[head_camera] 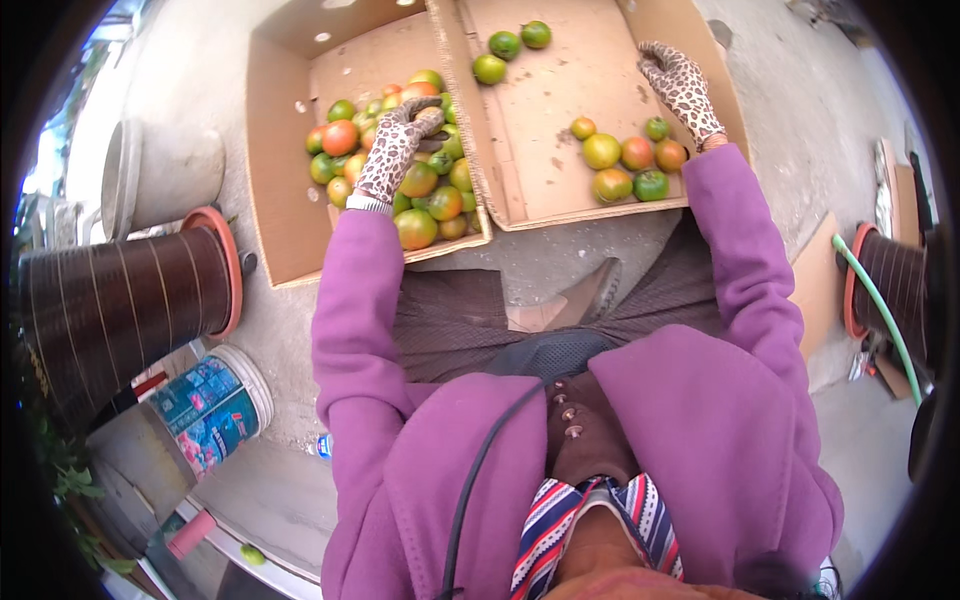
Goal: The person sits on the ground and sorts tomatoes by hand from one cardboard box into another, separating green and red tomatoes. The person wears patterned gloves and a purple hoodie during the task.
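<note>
Both my hands wear leopard-print gloves. My left hand [397,146] is over the left cardboard box [281,172], its fingers curled round a pale orange tomato [429,117]. Beneath and around it lies a heap of green, yellow and orange tomatoes [418,180]. The right cardboard box [547,172] stands against the left one. In it, three green tomatoes [505,46] sit at the far left and a loose cluster of mixed-colour tomatoes [636,153] at the near right. My right hand [681,90] is by this box's right wall, fingers bent; its palm side is hidden.
Left of the boxes are a pale bucket [176,176], a brown planter pot [135,289] with an orange rim and a printed paint bucket [217,405]. At right, a green hose [877,300] hangs by another brown pot [892,281]. My shoe [592,292] is close to the right box.
</note>
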The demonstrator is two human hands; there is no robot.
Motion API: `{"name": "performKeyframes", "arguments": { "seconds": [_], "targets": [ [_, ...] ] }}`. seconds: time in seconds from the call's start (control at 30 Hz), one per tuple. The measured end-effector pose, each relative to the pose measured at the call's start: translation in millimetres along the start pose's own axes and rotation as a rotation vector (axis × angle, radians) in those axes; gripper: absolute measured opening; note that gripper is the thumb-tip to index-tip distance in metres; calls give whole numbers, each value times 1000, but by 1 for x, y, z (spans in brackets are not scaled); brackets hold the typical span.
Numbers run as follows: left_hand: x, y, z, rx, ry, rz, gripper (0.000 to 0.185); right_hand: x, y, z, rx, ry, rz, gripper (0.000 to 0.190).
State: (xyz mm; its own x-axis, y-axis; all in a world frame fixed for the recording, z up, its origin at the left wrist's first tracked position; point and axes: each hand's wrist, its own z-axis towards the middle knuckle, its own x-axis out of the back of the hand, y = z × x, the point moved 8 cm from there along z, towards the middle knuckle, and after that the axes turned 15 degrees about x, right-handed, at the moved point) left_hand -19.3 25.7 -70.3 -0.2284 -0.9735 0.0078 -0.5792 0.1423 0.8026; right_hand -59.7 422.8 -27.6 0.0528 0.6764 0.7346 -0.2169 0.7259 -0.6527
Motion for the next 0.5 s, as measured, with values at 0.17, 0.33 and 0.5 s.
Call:
{"name": "performKeyframes", "arguments": {
  "seconds": [0.17, 0.33, 0.5],
  "targets": [
    [-5, -15, 7, 28, 72, 347, 43, -3, 20, -12, 34, -131, -211, 32],
    [21, 18, -7, -166, 40, 132, 43, -45, 40, -34, 88, -482, -484, 29],
    [22, 18, -13, -84, 48, -80, 45, -91, 73, -42, 86, -674, -766, 46]
  ]
}}
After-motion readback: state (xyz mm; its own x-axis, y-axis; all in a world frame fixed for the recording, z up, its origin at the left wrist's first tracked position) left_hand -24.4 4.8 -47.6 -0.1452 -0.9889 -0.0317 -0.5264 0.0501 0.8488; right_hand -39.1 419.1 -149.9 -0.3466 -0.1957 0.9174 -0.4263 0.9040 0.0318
